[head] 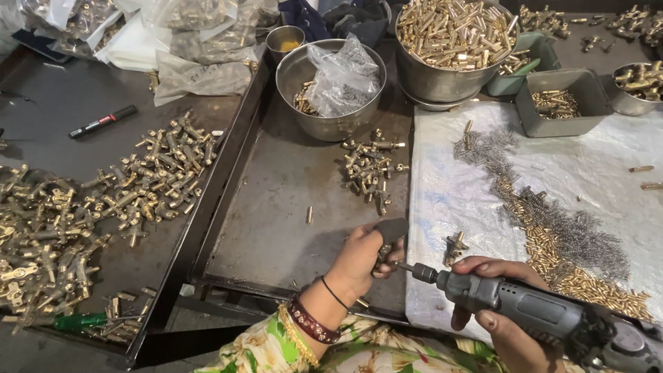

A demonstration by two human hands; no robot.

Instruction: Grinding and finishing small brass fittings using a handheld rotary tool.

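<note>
While clamped in the left hand [360,259], small brass fitting [382,256] met by the bit of a grey handheld power driver [535,314], gripped shut in the right hand [503,311]; hands close together at the near edge of the dark metal tray [276,214]. Fitting mostly hidden by the fingers, so seating of the bit impossible to judge.

Just right of the left hand, on the white plastic sheet [449,186], one lone brass fitting [454,247]. Farther right of it, a long drift of small brass pins and grey wire springs [552,235].

Beyond the left hand, mid-tray, a small heap of brass fittings [369,166]; behind that, a steel bowl [330,79] with a crumpled clear bag. Well left of the tray, on the bench [48,103], a much larger spread of brass fittings [90,214], plus a green-handled screwdriver [79,320] and a black marker [103,121].

Farthest back, a big steel bowl heaped with brass parts [452,41] and a grey rectangular tub [563,103].

Judged from the piles alone: work well short of finished, with plenty of loose pins, springs and fittings left; which heap counts as done not clear.
</note>
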